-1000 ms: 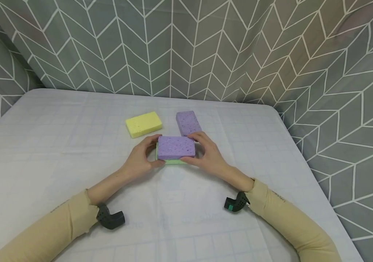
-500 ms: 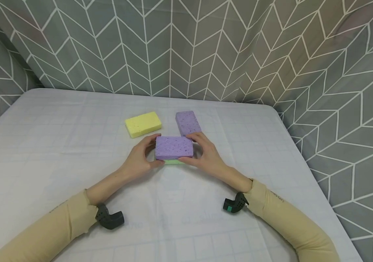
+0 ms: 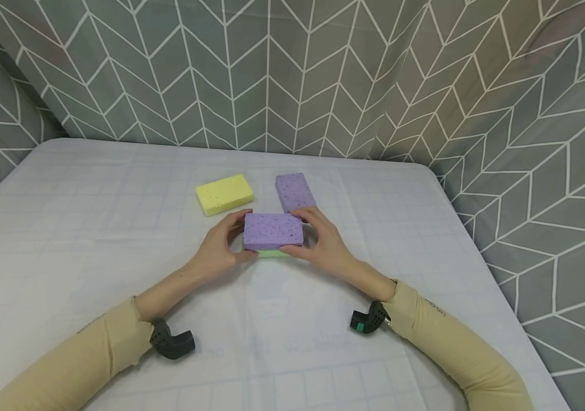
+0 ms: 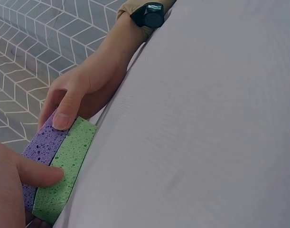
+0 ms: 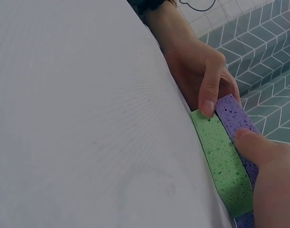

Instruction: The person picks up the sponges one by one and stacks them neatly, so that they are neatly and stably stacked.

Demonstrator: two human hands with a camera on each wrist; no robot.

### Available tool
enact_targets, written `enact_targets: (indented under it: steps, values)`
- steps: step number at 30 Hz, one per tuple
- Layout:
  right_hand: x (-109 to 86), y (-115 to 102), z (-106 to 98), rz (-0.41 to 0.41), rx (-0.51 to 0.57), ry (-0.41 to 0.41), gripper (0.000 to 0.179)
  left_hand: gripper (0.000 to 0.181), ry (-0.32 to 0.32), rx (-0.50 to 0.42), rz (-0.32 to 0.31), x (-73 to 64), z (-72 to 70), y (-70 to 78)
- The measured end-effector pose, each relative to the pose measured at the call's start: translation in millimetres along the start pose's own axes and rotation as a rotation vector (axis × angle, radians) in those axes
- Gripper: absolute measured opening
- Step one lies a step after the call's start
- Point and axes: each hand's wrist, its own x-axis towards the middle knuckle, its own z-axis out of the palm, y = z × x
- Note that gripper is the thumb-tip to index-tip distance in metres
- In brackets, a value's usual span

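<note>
Sleeves [image 3: 79, 359]: tan, a black camera [image 3: 171, 341] at each cuff
Left hand [image 3: 222, 244]: curled round the left end, thumb on the green sponge [image 4: 76, 147]
Right hand [image 3: 327, 242]: curled round the right end, thumb on the top purple sponge [image 3: 273, 230]
Stack: purple over green, between both hands
Back purple sponge [image 3: 294, 192]: just behind, on the white table [image 3: 92, 228]
Yellow sponge [image 3: 224, 194]: behind, leftward

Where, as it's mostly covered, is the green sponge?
In the head view, the green sponge is beneath the held purple sponge, between left hand and right hand.
</note>
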Motion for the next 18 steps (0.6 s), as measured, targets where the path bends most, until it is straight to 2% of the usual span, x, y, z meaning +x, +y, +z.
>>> enact_targets:
  steps: [18]
  values:
    - [0.5,-0.3,-0.6,0.016,0.014,-0.008,0.070,0.085,-0.003,-0.018,-0.018,-0.7,0.3,-1.1]
